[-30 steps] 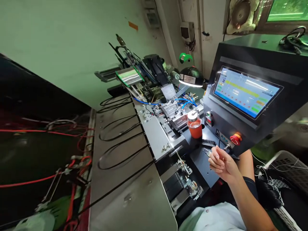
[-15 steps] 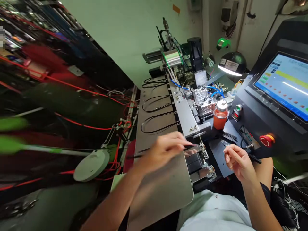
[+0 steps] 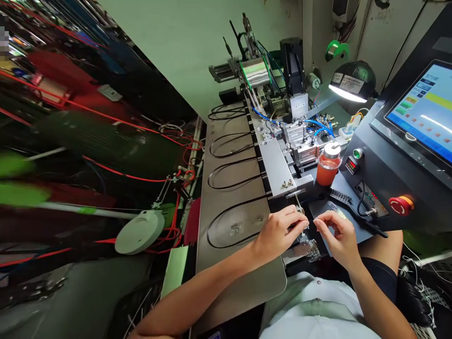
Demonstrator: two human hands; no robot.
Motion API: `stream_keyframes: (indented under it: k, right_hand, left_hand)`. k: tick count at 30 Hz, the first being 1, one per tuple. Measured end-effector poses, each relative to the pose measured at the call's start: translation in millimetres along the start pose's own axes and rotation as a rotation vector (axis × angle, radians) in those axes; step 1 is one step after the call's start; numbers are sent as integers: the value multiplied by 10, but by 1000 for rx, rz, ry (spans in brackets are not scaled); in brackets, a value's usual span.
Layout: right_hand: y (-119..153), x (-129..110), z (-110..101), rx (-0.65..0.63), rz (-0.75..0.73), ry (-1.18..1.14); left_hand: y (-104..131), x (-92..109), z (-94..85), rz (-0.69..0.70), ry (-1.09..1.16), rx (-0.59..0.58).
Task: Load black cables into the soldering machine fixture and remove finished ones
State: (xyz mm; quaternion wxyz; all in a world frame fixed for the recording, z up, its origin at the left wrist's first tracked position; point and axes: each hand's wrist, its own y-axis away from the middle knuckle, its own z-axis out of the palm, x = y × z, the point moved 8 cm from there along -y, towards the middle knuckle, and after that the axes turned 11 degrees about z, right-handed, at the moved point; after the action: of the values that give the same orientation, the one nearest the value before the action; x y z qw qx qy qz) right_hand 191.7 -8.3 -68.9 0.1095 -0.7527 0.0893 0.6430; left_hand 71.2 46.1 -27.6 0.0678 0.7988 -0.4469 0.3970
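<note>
My left hand (image 3: 282,231) is closed in a pinch above the small metal fixture (image 3: 312,250) at the front of the machine. Facing it from the right, my right hand (image 3: 337,233) also pinches, its fingertips a short gap from the left ones. Something thin and dark seems to lie between the fingertips, too small to make out. A black cable loop (image 3: 215,216) rests on the metal plate (image 3: 240,278) beside my left hand, and more loops lie farther back in a row.
A jar of orange liquid (image 3: 326,169) and a black brush (image 3: 341,197) are behind my right hand. A lamp (image 3: 354,81), a screen (image 3: 423,108) and a red button (image 3: 400,206) stand right. A solder spool (image 3: 256,73) is at the back.
My left hand has moved right and my right hand slightly left, so their fingertips now nearly meet. Another cable loop now lies on the front of the plate. The view has shifted slightly.
</note>
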Motion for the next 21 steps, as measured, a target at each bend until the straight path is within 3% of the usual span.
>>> stream_keyframes:
  k: [4,8,11,15,21]
  right_hand:
    - [68,-188,-37,226,-275,23]
    - [125,-216,51,343,-364,70]
    - [72,-168,92,285,-290,160]
    - [-28,-6,-67,252,-92,163]
    - [-76,143,-194,246,45,162]
  left_hand:
    - [-27,7,56,-77,222,29]
    - [1,-36,83,-159,338,53]
    - [19,-77,2,-163,228,65]
    - [26,-203,-112,-191,6,31]
    - [32,-358,-51,-269,-128,-79]
